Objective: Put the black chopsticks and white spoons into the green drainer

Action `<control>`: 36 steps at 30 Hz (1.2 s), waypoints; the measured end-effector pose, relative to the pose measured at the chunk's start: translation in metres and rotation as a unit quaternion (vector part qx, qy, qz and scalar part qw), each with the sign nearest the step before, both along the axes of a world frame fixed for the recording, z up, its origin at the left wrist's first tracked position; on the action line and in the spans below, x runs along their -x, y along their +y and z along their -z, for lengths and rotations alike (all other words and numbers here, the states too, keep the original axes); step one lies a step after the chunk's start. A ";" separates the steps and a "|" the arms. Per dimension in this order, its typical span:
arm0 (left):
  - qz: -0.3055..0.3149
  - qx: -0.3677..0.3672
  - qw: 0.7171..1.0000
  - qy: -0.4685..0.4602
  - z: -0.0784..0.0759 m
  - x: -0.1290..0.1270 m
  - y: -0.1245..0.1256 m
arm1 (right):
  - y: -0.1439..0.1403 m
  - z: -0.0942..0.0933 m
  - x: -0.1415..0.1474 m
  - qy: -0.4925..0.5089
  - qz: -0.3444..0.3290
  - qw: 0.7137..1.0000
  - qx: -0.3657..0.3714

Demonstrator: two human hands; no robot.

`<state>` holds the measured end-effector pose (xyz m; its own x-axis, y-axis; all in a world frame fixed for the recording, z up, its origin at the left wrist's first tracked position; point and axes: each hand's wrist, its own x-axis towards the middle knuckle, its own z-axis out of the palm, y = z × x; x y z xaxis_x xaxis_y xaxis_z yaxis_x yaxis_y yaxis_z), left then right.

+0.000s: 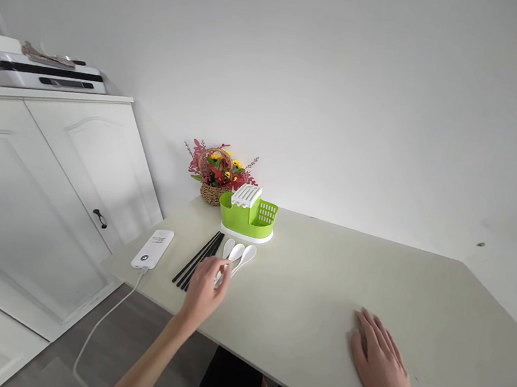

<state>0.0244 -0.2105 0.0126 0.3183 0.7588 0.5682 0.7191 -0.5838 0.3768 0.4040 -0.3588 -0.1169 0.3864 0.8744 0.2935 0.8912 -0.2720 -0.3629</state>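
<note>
The person's left hand [204,289] is stretched out over the pale table [333,279], its fingers curled loosely around the handle ends of the white spoons [236,255]; from here I cannot tell whether they actually grip a spoon or only touch it. Three spoons lie side by side just in front of the green cutlery holder [249,218], bowls pointing toward it, and the holder stands on a white base with a white slotted insert in its left part. Just left of the spoons, also in front of the holder, lies a bundle of black chopsticks [197,260], close beside the hand. Farther left of the holder, near the table's edge, sits a white power bank [153,249] with a white cable [101,325] hanging off toward the floor. Right behind the holder, against the wall, stands a small wicker basket of flowers [217,174]. The right hand [382,362] rests flat on the table, fingers spread and holding nothing, well to the right of the holder. A white cabinet [40,190] stands beyond the table's left end, with a printer [40,73] on top.
</note>
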 end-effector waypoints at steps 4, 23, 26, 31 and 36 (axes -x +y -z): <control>-0.124 -0.002 0.991 0.041 0.002 0.046 0.030 | 0.001 0.002 0.000 -0.004 0.000 1.000 -0.010; -0.172 0.171 0.946 0.214 0.024 0.110 0.068 | 0.003 0.008 -0.003 -0.015 -0.001 1.000 -0.015; -0.163 0.178 0.943 0.229 0.018 0.109 0.069 | 0.002 0.007 -0.003 -0.013 -0.003 1.000 -0.016; -0.167 0.187 0.933 0.259 0.007 0.105 0.075 | 0.002 0.007 -0.003 -0.006 -0.004 1.000 -0.019; -0.171 0.179 0.920 0.305 0.003 0.099 0.085 | 0.002 0.007 -0.003 -0.003 -0.005 1.000 -0.021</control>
